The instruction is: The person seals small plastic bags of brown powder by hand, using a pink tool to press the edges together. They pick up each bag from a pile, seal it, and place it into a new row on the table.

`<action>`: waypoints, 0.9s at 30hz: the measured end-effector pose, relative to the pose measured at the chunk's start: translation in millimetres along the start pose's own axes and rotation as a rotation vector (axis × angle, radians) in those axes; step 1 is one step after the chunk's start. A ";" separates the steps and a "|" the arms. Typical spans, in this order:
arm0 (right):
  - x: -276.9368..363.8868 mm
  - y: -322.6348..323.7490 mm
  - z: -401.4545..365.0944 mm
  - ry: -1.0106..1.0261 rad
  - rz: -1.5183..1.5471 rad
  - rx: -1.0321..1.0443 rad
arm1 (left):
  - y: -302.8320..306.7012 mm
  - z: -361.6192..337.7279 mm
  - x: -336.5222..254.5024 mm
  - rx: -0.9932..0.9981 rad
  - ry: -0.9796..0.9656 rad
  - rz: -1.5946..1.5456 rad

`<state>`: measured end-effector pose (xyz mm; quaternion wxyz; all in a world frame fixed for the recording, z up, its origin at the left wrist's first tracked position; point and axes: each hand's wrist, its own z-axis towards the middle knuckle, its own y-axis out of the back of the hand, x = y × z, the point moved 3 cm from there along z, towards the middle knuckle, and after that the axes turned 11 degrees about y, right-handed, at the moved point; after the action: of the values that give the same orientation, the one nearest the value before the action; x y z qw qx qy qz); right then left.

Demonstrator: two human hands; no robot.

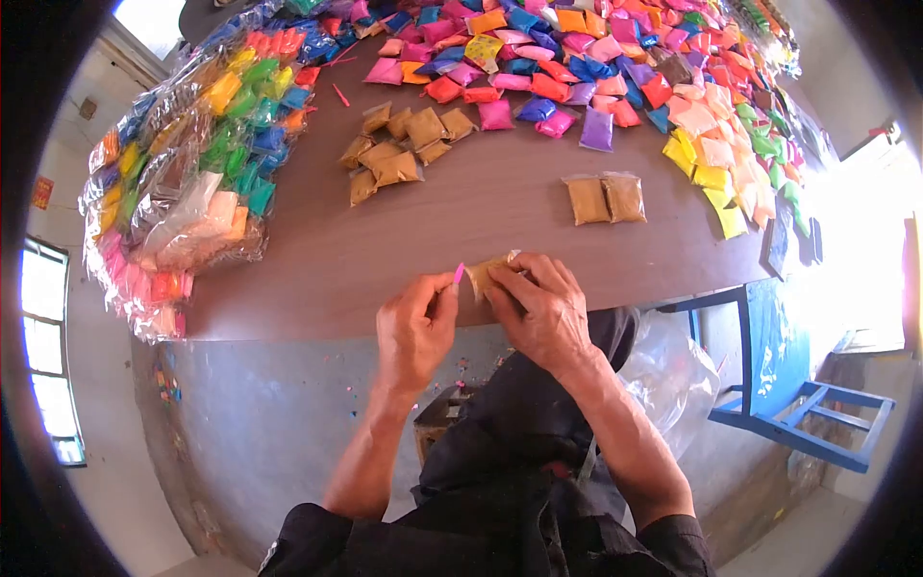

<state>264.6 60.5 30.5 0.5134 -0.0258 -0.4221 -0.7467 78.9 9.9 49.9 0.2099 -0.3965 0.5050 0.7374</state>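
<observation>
A person sits in dark clothes (pixel 500 423), with a big see-through plastic bag (pixel 678 370) beside one leg. The left hand (pixel 415 322) pinches a small, thin, bright pink stick (pixel 459 274) between thumb and finger. The right hand (pixel 543 313) has its thumb and fingers pressed on a small, flat, tan-brown packet (pixel 479 280) in clear plastic. The packet is between the two hands, at the near edge of the brown table (pixel 385 279). The pink stick is right by its left side; I cannot tell if they touch.

To do this well, I think the right hand should hold the packet steady but not squash it, as it looks soft. The left hand should keep the stick close to its fingertips, move it slowly, and mind the other fingers. A bit more room from the table edge might stop a drop.

Farther off, two tan-brown packets (pixel 604 198) lie side by side. To their left is a little pile of the same kind (pixel 399 154). Past them is a big heap of small packets in many colours (pixel 558 67).
</observation>
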 end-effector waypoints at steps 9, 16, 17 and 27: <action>-1.3 -3.4 -2.7 0.047 -0.045 -0.027 | -11.5 8.9 26.4 -0.039 -0.071 0.207; -1.0 -4.3 -1.5 0.049 -0.048 -0.051 | -15.5 -3.8 19.7 -0.004 -0.117 0.087; -1.1 -4.5 -1.7 0.050 -0.055 -0.043 | -18.6 -3.2 23.8 -0.018 -0.123 0.095; -0.7 -7.4 -1.5 0.030 -0.068 -0.051 | -14.3 -13.9 20.2 0.027 -0.060 0.059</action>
<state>259.7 60.9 24.7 0.4932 -0.0131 -0.3958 -0.7746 82.2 1.2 23.1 0.2083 -0.3563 0.5198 0.7479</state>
